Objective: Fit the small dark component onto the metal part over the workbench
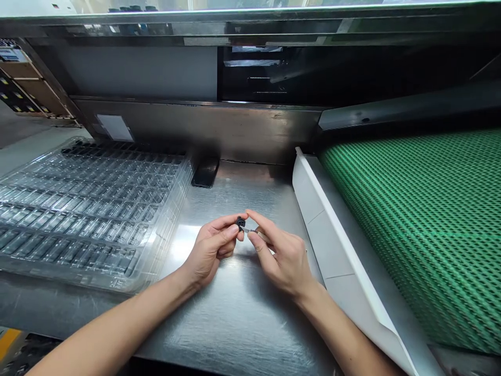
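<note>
Both hands meet above the steel surface (235, 324), the left hand (209, 250) pinching a small black part (240, 223) while the right hand (284, 258) works thin tweezers (248, 230) at it, the clear tray (78, 209) beside them apparently mostly unfilled.

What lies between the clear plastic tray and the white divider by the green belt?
In the head view, bare steel table with both hands on it: left hand pinching a small black part, right hand alongside.

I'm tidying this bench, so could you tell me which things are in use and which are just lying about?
In use:
small black part, pinched by left hand
thin metal tool, in right hand

Lying about:
clear compartment trays
dark flat object
white guide
green mesh belt
</note>
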